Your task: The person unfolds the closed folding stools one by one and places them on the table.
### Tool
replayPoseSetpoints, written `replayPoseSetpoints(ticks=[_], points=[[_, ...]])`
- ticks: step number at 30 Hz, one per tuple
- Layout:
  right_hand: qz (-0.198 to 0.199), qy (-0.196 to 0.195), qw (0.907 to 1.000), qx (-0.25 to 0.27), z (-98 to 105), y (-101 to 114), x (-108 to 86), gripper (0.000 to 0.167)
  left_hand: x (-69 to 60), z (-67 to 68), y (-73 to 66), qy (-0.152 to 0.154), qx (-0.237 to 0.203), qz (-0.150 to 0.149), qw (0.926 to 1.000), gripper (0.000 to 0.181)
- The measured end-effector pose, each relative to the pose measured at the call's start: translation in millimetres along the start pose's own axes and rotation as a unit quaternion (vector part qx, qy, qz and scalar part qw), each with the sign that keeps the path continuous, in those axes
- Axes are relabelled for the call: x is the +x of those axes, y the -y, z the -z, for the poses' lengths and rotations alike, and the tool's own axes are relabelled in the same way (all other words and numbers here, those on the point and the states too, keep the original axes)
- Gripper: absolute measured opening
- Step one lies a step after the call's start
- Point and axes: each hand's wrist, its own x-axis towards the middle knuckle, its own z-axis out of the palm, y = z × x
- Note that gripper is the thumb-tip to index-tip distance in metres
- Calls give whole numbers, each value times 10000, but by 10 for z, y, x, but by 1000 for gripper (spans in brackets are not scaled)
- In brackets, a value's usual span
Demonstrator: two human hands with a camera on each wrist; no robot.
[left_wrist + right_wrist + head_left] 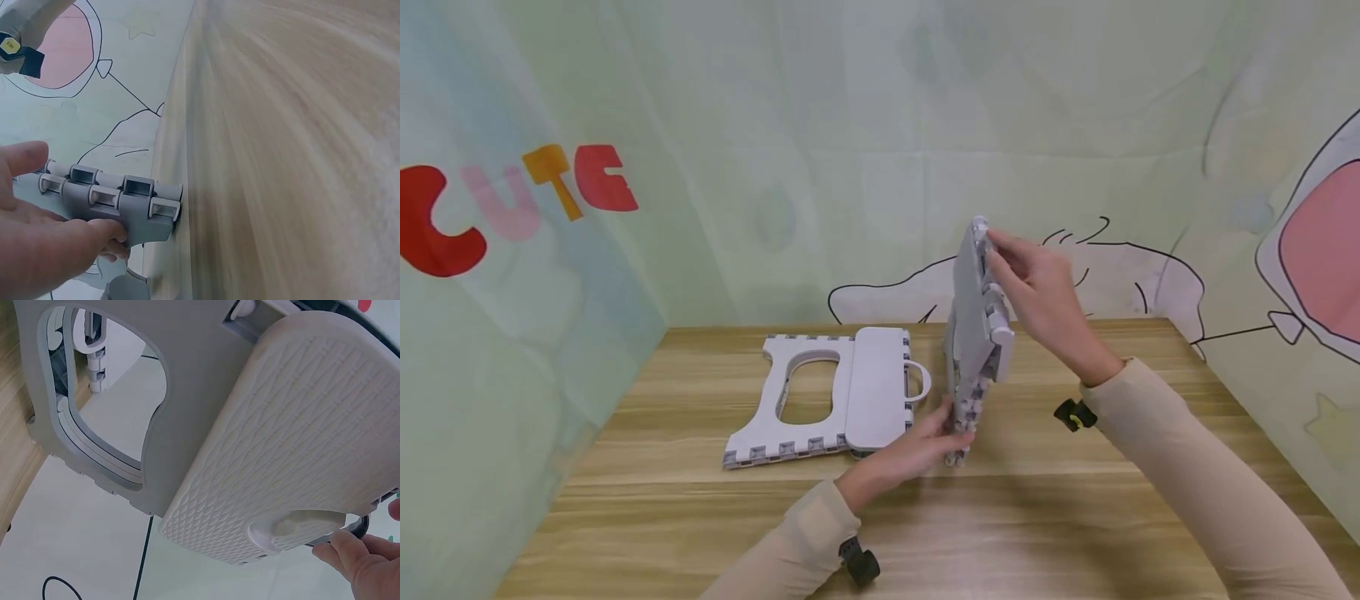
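A folded grey-white plastic stool (972, 312) stands upright on its edge on the table. Low on its near edge, my left hand (913, 454) grips the hinged leg part; the left wrist view shows the thumb and fingers (109, 234) on either side of the hinge strip (119, 197). My right hand (1045, 287) holds the top by its edge, and in the right wrist view its fingers (350, 550) pinch the handle beside the textured seat panel (300, 437). A second folded stool (880, 387) lies flat just left, its loop handle (925, 382) towards the upright one.
The wooden table (700, 517) reaches back to a printed cloth wall (865, 167) with red and orange letters at left. Cloth also hangs on both sides. A black wrist device (859, 562) is on the left sleeve, another (1075, 415) on the right.
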Motion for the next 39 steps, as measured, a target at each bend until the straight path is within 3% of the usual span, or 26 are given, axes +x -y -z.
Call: replayPoseSetpoints(ticks=[16, 22, 25, 30, 34, 39], points=[[354, 72, 9993, -99, -206, 28, 54, 45, -35, 71, -6, -236, 217, 249, 9992, 66], [449, 72, 9989, -143, -236, 19, 66, 45, -47, 107, -51, -315, 555, 122, 9979, 64], [492, 73, 9986, -185, -239, 26, 71, 45, -57, 141, -93, -450, 1078, 0, 9932, 65], [534, 91, 9984, -189, -237, 27, 78, 46, -57, 175, -169, -827, 1880, -119, 9786, 69], [550, 111, 9982, -200, -238, 29, 71, 45, -39, 164, -219, -1048, 1876, -190, 9765, 74], [541, 145, 9983, -184, -244, 29, 67, 46, 4, 144, -230, -1306, 1648, -314, 9771, 59]])
